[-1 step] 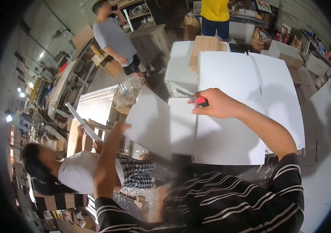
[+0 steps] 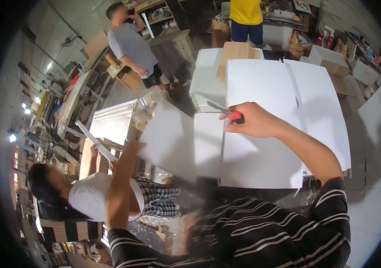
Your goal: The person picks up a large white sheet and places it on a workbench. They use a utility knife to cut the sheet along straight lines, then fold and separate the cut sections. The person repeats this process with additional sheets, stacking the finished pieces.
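Observation:
My right hand (image 2: 258, 119) is closed around a red and black utility knife (image 2: 236, 117), its blade pointing to the far left above the white stack. A white board-like sheet (image 2: 167, 136) slants out beyond the stack's left side. At that sheet's left edge, my left hand (image 2: 132, 149) grips it, with some fingers out of sight behind it. Beneath my right hand lie stacked white sheets (image 2: 262, 167), with creases or seams running away from me. Shadows of my arm fall across them.
A wood-coloured board (image 2: 233, 56) lies on the stack's far end. Close on my left, a person in a white shirt (image 2: 96, 196) holds a long pale strip (image 2: 96, 142). Farther off stand a person in grey (image 2: 132, 47) and one in yellow (image 2: 246, 12). A clear bag (image 2: 148, 102) sits beyond the slanted sheet.
My left hand and the slanted sheet have shifted slightly left. The knife and my right hand have edged a little right relative to the stack. Both holds are unchanged.

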The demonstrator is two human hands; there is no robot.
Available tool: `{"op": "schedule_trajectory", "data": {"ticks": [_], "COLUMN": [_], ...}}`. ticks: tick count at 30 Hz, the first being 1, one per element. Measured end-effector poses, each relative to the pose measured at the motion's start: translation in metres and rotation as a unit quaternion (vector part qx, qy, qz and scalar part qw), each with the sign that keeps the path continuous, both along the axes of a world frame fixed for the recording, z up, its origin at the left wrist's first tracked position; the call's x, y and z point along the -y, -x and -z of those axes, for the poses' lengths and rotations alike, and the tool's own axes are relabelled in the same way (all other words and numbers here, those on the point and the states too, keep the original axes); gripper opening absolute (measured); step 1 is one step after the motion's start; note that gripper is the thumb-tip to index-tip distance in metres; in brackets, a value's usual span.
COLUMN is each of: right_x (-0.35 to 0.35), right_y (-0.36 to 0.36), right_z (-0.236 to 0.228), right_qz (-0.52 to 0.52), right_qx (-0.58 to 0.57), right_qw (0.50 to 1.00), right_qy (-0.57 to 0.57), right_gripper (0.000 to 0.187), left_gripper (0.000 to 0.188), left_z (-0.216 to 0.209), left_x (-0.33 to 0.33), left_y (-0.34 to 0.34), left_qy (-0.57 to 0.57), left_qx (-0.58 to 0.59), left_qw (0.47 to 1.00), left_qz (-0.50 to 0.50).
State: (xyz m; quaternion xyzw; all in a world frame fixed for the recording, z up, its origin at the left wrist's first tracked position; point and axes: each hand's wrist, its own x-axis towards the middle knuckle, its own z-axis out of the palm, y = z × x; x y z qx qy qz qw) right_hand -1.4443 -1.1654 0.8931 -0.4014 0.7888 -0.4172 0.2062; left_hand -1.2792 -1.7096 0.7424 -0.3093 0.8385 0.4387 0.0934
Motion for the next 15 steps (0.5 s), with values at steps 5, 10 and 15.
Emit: {"op": "schedule_trajectory", "data": {"ticks": [5,10,15], "right_x": [-0.137,-0.211,-0.211], "right_y": [-0.047,-0.082,-0.111], "right_z": [-0.011,0.014,0.043], "right_qz": [0.038,0.115,0.249], "right_qx": [0.089,0.261,0.36], "right_qw": [0.991,0.94,0.864], "right_qy": [0.094,0.189,0.252], "right_gripper": [0.036,0.029,0.029], "left_gripper": [0.024,0.026,0.033], "left_z": [-0.132,-0.253,-0.285], "left_x": [-0.02,-0.161,-0.248], "left_y": [-0.082,-0.128,-0.115], "left_qy": [0.125,-0.056,-0.03], "left_qx": [-0.226,-0.319,-0.374], "left_qw": [0.965,0.933,0.9], "left_qz": [0.042,-0.159,-0.221]}}
